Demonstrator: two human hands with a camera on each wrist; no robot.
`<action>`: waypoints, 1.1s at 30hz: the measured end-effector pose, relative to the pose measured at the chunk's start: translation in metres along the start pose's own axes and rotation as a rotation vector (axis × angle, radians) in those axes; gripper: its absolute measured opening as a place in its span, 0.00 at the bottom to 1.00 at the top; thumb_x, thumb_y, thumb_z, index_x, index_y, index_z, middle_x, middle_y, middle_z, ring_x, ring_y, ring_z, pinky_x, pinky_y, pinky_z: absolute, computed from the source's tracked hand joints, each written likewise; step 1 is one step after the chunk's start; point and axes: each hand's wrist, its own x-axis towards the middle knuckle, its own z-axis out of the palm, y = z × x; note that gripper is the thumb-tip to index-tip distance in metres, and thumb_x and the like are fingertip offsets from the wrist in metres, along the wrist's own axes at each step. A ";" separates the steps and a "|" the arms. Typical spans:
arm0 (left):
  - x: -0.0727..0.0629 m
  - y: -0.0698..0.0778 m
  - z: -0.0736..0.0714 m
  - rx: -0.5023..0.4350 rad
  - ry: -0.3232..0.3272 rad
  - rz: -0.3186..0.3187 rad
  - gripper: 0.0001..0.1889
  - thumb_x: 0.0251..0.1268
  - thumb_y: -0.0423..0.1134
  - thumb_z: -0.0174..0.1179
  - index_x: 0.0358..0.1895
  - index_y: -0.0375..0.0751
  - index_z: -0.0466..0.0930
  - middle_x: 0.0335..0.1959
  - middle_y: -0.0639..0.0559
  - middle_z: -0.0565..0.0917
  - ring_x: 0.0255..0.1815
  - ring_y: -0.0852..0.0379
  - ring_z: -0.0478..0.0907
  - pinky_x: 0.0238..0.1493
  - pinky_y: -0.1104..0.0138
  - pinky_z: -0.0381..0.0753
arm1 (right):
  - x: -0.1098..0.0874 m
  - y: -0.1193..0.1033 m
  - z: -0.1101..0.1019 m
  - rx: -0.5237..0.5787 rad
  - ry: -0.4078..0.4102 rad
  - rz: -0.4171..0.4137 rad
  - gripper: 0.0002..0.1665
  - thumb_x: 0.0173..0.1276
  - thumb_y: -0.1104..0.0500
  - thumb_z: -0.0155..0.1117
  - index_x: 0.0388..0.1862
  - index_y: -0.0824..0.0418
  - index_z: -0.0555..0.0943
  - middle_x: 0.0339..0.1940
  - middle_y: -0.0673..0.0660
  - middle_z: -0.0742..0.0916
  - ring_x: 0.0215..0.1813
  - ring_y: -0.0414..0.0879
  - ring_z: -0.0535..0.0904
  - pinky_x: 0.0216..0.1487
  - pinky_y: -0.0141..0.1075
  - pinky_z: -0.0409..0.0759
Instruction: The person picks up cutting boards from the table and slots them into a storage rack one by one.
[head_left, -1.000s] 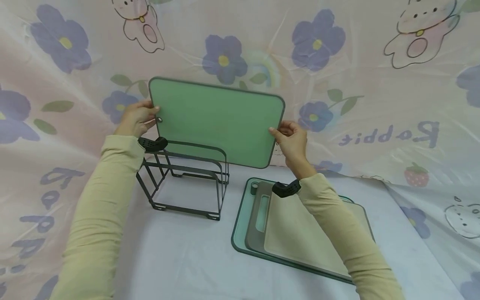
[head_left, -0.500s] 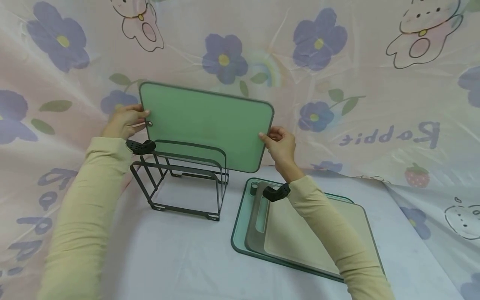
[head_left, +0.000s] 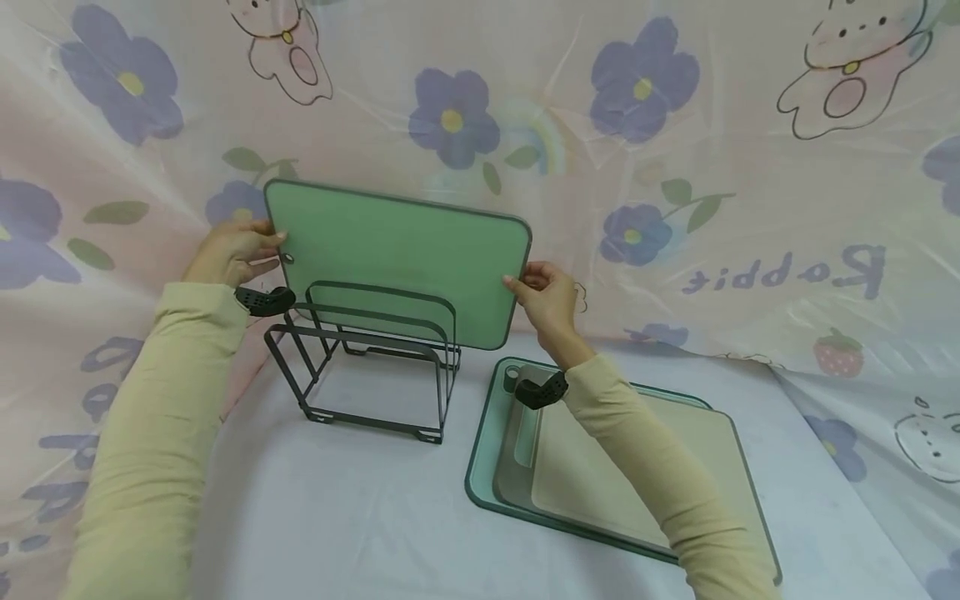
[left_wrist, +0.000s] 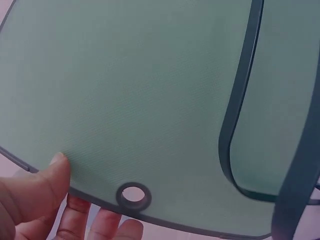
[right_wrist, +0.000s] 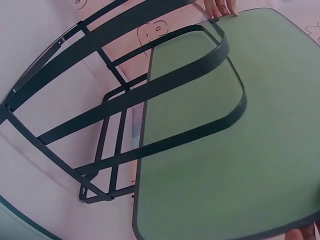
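Note:
A green cutting board [head_left: 397, 250] with a dark rim stands on its long side, its right end lower. My left hand [head_left: 232, 250] pinches its left edge, thumb on the front face beside the ringed hole [left_wrist: 133, 206] in the left wrist view. On the opposite short edge, my right hand [head_left: 551, 304] grips with the thumb in front and fingers behind. The black wire rack [right_wrist: 150, 89] stands in front of the board, and its rear hoops overlap the lower part of the green face. In the head view the board's bottom edge shows close over the rack's back base.
Right of the rack, a teal board [head_left: 483, 467] lies flat on the white table [head_left: 360, 517] under a grey and beige board [head_left: 600, 467] with a handle slot. My right forearm passes over this stack. A printed cloth [head_left: 735, 275] hangs close behind the rack.
Both hands have carried the green cutting board left and down, so that more of it lies behind the rack's hoops. The rack and the stacked boards have stayed put.

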 end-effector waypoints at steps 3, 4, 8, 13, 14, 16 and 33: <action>-0.003 -0.003 -0.005 -0.025 -0.006 -0.023 0.37 0.70 0.27 0.54 0.77 0.41 0.45 0.28 0.57 0.81 0.41 0.64 0.78 0.65 0.68 0.63 | -0.001 0.005 0.005 -0.014 -0.006 0.004 0.15 0.61 0.62 0.73 0.44 0.67 0.80 0.37 0.60 0.86 0.39 0.46 0.81 0.39 0.36 0.82; -0.003 -0.005 -0.006 -0.032 -0.005 -0.027 0.37 0.70 0.26 0.54 0.77 0.41 0.45 0.27 0.57 0.81 0.40 0.64 0.78 0.65 0.68 0.63 | -0.002 0.006 0.006 -0.020 -0.011 0.004 0.15 0.61 0.62 0.73 0.44 0.67 0.80 0.37 0.59 0.86 0.39 0.47 0.81 0.40 0.36 0.82; -0.004 -0.008 -0.013 -0.069 0.006 -0.023 0.37 0.69 0.25 0.53 0.76 0.40 0.46 0.26 0.56 0.82 0.38 0.64 0.79 0.64 0.69 0.63 | -0.001 0.011 0.012 -0.032 -0.038 0.021 0.15 0.61 0.62 0.73 0.43 0.67 0.80 0.37 0.60 0.86 0.39 0.47 0.82 0.40 0.37 0.83; -0.004 -0.012 -0.019 -0.041 0.043 0.001 0.36 0.69 0.25 0.54 0.76 0.38 0.48 0.31 0.58 0.80 0.41 0.65 0.78 0.62 0.70 0.66 | -0.001 0.014 0.018 -0.024 -0.064 0.056 0.14 0.61 0.64 0.72 0.44 0.68 0.80 0.38 0.61 0.86 0.39 0.48 0.82 0.41 0.37 0.83; -0.004 -0.013 -0.020 -0.023 0.041 0.006 0.36 0.69 0.26 0.54 0.76 0.37 0.47 0.33 0.58 0.79 0.42 0.65 0.77 0.62 0.70 0.66 | -0.001 0.015 0.019 -0.022 -0.065 0.059 0.14 0.61 0.64 0.72 0.44 0.68 0.80 0.38 0.61 0.86 0.39 0.48 0.82 0.40 0.37 0.83; -0.005 -0.015 -0.022 -0.007 0.035 0.010 0.38 0.69 0.26 0.54 0.76 0.36 0.44 0.35 0.58 0.77 0.43 0.66 0.76 0.61 0.72 0.67 | -0.001 0.016 0.021 -0.016 -0.064 0.063 0.14 0.61 0.64 0.72 0.43 0.69 0.80 0.38 0.61 0.86 0.39 0.48 0.82 0.40 0.36 0.83; -0.004 -0.026 -0.036 -0.063 0.000 -0.047 0.20 0.67 0.24 0.56 0.59 0.46 0.68 0.28 0.55 0.81 0.37 0.63 0.79 0.56 0.73 0.73 | 0.006 0.025 0.032 0.021 -0.004 0.108 0.19 0.58 0.66 0.74 0.46 0.68 0.78 0.42 0.63 0.87 0.43 0.50 0.84 0.41 0.36 0.83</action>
